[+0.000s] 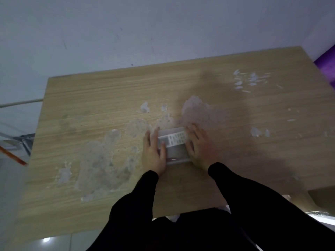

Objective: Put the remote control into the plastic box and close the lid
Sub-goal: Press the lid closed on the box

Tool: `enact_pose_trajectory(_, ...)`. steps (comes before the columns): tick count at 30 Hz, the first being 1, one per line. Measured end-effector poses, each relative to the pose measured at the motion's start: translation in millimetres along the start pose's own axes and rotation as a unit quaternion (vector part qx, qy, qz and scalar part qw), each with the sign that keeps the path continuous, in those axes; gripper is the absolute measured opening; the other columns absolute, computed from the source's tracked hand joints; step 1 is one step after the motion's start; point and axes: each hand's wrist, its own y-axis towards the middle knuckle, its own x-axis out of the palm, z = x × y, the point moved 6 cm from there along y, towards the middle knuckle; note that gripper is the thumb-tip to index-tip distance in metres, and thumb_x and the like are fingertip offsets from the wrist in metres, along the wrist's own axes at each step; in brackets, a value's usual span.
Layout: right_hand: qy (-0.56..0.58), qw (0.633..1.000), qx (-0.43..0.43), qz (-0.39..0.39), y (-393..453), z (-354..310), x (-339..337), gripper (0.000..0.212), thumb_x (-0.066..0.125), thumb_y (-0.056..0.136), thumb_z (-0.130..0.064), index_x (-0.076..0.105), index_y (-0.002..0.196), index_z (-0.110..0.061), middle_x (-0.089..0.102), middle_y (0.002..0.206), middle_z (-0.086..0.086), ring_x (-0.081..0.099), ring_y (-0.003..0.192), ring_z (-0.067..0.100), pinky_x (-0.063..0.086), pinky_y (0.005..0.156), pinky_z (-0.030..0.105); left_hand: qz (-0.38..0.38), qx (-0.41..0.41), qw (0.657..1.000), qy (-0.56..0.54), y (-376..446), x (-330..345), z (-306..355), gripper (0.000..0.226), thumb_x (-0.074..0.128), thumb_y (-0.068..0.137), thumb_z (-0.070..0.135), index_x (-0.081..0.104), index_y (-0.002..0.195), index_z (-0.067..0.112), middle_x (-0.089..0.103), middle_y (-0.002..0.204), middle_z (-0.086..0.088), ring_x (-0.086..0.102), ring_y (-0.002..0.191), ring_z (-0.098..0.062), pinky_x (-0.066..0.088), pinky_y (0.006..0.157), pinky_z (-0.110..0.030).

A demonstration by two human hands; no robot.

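Note:
A small clear plastic box (176,153) sits on the wooden table (90,98), near its middle. Inside it, seen through the plastic, lies a white remote control (175,139) along the far side. My left hand (154,153) presses against the box's left side, thumb over its top. My right hand (198,147) holds the right side, fingers curled on the edge. The image is blurred, so I cannot tell whether the lid is fully seated.
The tabletop has worn, peeled whitish patches (101,156) across its middle and flakes at the far right (248,80). A pale wall stands behind the table. A purple object (326,67) lies past the right edge; metal brackets (21,142) are at the left.

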Motion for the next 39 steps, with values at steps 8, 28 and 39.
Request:
enact_pose_trajectory(8, 0.256, 0.932, 0.241, 0.088, -26, 17, 10, 0.047, 0.039, 0.098, -0.034, 0.037, 0.141, -0.015, 0.044, 0.147, 0.008, 0.041, 0.133, 0.023, 0.030, 0.108, 0.029, 0.095, -0.158, 0.973, -0.139, -20, -4, 0, 0.042, 0.045, 0.097, 0.026, 0.040, 0.137, 0.011, 0.052, 0.139, -0.016, 0.052, 0.123, -0.030, 0.040, 0.094, -0.025)
enact_pose_trajectory(28, 0.345, 0.830, 0.372, 0.230, 19, 217, -140, 0.023, 0.049, 0.095, -0.023, 0.056, 0.102, -0.002, 0.062, 0.099, 0.017, 0.055, 0.087, 0.022, 0.040, 0.074, 0.030, -0.106, -0.219, 0.921, -0.303, 62, 158, 167, 0.020, 0.048, 0.094, 0.031, 0.049, 0.102, 0.013, 0.060, 0.091, -0.009, 0.061, 0.075, -0.021, 0.050, 0.064, -0.036)
enact_pose_trajectory(39, 0.347, 0.843, 0.389, 0.133, 146, 385, -257, 0.028, 0.047, 0.088, -0.040, 0.064, 0.098, -0.019, 0.063, 0.096, 0.005, 0.058, 0.090, 0.023, 0.043, 0.079, 0.034, -0.077, -0.204, 0.941, -0.258, 201, 302, 307, 0.028, 0.060, 0.087, 0.032, 0.051, 0.096, 0.007, 0.064, 0.094, -0.015, 0.067, 0.079, -0.030, 0.060, 0.068, -0.039)
